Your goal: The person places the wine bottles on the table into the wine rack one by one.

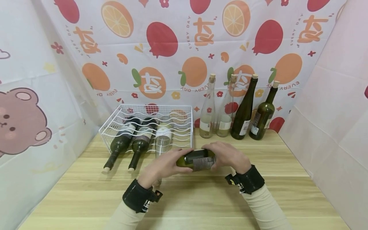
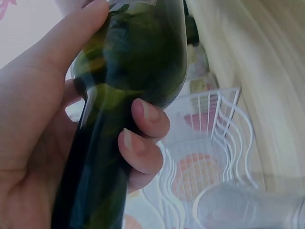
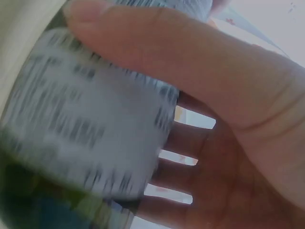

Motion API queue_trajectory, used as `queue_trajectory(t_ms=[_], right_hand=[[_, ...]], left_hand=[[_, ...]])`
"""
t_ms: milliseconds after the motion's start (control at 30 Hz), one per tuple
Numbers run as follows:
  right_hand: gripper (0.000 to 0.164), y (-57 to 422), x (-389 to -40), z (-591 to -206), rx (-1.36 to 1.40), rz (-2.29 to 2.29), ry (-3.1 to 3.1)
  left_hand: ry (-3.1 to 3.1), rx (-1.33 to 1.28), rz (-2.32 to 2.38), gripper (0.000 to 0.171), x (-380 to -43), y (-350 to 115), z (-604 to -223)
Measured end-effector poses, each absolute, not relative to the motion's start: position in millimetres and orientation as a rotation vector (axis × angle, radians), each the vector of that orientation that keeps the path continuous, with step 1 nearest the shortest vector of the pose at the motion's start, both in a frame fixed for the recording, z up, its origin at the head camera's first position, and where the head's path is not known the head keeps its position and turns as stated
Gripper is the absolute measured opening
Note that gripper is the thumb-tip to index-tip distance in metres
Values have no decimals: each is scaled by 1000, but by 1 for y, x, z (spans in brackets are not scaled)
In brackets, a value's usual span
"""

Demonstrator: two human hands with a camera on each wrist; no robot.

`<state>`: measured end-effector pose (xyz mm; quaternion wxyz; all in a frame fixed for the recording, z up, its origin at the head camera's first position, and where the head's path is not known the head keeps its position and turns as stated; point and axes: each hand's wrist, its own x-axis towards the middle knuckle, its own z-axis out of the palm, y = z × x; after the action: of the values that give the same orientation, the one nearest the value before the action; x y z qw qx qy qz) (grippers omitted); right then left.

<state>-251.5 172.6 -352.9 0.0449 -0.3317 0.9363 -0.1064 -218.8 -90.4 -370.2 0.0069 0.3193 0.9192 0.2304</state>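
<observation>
A green glass wine bottle (image 1: 198,159) lies sideways between both hands, close over the wooden table. My left hand (image 1: 170,162) grips it at the shoulder and neck; in the left wrist view its fingers curl round the dark neck (image 2: 97,152). With my right hand (image 1: 229,156) I hold the labelled body end. In the right wrist view the thumb presses across the printed pale label (image 3: 90,119), and the fingers pass behind the glass. From the head view, the left hand covers the neck.
Left of the hands, a white wire rack (image 1: 192,124) cradles two dark corked bottles (image 1: 119,143) (image 1: 141,143) and a clear bottle (image 1: 163,143), partly behind my left hand. At the back right stand two clear corked bottles (image 1: 207,111) (image 1: 225,115) and two dark green ones (image 1: 244,108) (image 1: 263,116).
</observation>
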Motion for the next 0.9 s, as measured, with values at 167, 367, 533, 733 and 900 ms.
queue_trajectory(t_ms=[167,367,533,733,900], right_hand=[[79,181,-255,-350,-1063,-348,2909],[78,193,-259,-347,-1083,-326,2976],[78,199,-262,-347,-1009,-348,2971],[75,202,-264,-346,-926,-356,2949],[72,202,-264,-345,-895,-356,2934]], left_hand=[[2868,977,746,79,-220,-105,-366],[2884,945,749,80,-215,-123,-362],[2891,906,736,79,-211,-137,-362],[2922,837,711,80,-207,-152,-359],[2941,790,708,79,-202,-165,-358]])
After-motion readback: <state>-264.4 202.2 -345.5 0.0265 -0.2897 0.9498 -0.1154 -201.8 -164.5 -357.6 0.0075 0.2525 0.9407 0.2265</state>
